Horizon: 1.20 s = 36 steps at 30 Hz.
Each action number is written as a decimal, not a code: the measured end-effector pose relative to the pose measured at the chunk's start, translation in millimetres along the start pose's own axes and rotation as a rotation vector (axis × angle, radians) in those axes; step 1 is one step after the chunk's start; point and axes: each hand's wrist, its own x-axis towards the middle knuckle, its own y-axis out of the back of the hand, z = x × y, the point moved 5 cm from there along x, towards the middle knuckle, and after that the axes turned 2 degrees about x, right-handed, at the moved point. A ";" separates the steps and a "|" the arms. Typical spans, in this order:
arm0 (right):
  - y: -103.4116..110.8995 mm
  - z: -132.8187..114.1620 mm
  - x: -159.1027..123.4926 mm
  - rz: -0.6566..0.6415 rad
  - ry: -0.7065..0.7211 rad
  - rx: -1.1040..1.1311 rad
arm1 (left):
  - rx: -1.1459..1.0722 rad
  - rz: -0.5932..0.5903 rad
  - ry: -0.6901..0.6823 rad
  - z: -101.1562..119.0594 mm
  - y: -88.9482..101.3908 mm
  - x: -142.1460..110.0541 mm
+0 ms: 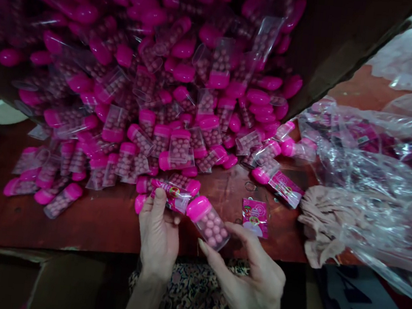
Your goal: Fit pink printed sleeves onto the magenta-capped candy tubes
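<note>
One pink-capped jar point(214, 227) of pink balls is gripped by the fingertips of the right hand point(248, 271), lower centre; beside its cap, one printed label point(176, 198) is pinched in the left hand's point(161, 241) grip. One loose label point(255, 217) is seen right of centre. Behind, a pile of jars point(179, 146), too many to be counted, is spread to the upper left. At right, a beige cloth point(327, 220) is bordered by clear plastic point(376, 193), partly covering pink packets point(364, 135). The red-brown tabletop point(108, 227) is overhung by a dark box wall point(336, 55), upper right.
</note>
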 end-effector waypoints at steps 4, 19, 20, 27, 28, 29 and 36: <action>-6.3 -1.1 0.0 0.008 0.039 0.003 | -0.031 -0.010 0.018 -3.4 -1.0 -0.6; -10.9 -0.7 -0.7 0.004 0.091 0.081 | 0.020 -0.014 -0.025 -5.9 -3.1 0.9; -11.4 0.7 -1.5 0.004 0.070 0.086 | 0.012 -0.020 -0.025 -6.4 -3.6 0.4; -11.0 6.0 -4.8 0.061 0.022 0.059 | 0.003 -0.183 0.062 -12.1 -15.6 -11.4; -11.6 6.1 -4.6 0.061 0.023 0.060 | 0.008 -0.198 0.093 -13.5 -16.8 -13.1; -12.2 5.9 -4.3 0.059 0.027 0.064 | 0.012 -0.207 0.128 -15.0 -17.6 -14.5; -15.3 4.8 -3.9 0.055 0.035 0.126 | 0.010 -0.229 0.191 -16.0 -16.8 -16.4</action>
